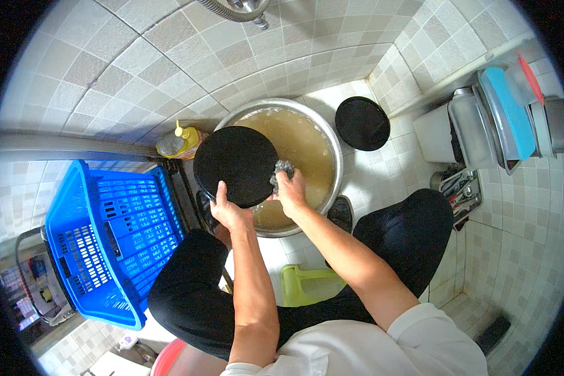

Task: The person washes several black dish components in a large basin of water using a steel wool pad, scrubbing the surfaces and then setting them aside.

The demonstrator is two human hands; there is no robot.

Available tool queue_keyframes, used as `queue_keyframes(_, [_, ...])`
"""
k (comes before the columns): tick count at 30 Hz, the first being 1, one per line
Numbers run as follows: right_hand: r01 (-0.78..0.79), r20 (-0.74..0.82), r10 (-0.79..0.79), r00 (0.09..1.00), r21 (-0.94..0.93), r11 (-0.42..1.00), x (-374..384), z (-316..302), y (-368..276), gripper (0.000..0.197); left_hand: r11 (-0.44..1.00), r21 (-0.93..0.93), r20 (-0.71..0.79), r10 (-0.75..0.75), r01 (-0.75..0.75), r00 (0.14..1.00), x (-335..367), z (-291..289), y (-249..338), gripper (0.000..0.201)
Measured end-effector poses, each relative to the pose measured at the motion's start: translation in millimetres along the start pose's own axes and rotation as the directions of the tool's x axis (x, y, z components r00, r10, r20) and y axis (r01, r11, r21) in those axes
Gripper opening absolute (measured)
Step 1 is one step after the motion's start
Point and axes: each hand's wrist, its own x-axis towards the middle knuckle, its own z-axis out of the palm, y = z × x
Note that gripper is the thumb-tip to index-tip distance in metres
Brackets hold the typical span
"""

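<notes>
A round black pan or lid [235, 164], its exact kind unclear, is tilted over the left side of a wide metal basin [337, 164]. Cloudy brownish water [302, 141] lies in the basin. My left hand [230, 212] grips the round black piece by its near edge, thumb on top and fingers hidden beneath. At its right edge, my right hand [291, 191] pinches a grey metal scouring pad [283, 172] against the rim. Another round black piece [362, 123] of similar look lies on the tiled floor, right of the basin.
A yellow pump bottle [185, 135] stands left of the basin. A large blue plastic crate [138, 232] is at my left, a green plastic stool or tub [307, 285] between my legs. Containers [470, 125] and a utensil tray [460, 194] line the right wall. A hose [232, 11] hangs above.
</notes>
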Motion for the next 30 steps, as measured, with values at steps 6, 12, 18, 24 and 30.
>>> queue_keyframes(6, [-0.087,0.183,0.123,0.975,-0.192,0.978,-2.2,-30.9,22.2,0.029,0.997,-0.07,0.046,0.019,-0.015,0.999,21.4,-15.8,-19.2,0.042])
queue_keyframes(12, [-0.216,0.053,0.225,0.973,-0.142,0.966,30.7,-52.9,-3.2,0.026,0.9,0.376,0.1,0.199,-0.222,0.975,17.9,-20.0,-46.4,0.033])
queue_keyframes(18, [-0.208,0.061,0.204,0.977,0.07,0.976,58.7,-63.8,-27.2,0.027,0.587,0.637,0.48,0.205,-0.499,0.853,11.9,-28.9,-87.4,0.019])
queue_keyframes(24, [0.007,-0.147,-0.001,0.989,0.039,0.999,69.7,-87.9,-69.7,0.023,0.065,0.386,0.916,0.088,-0.92,0.391,-10.3,-18.1,-105.1,0.062])
queue_keyframes(30, [0.192,-0.215,-0.195,0.957,-0.037,0.981,68.2,-92.5,-87.8,0.016,-0.187,0.242,0.938,-0.207,-0.952,0.279,-16.6,-41.4,-138.4,0.049])
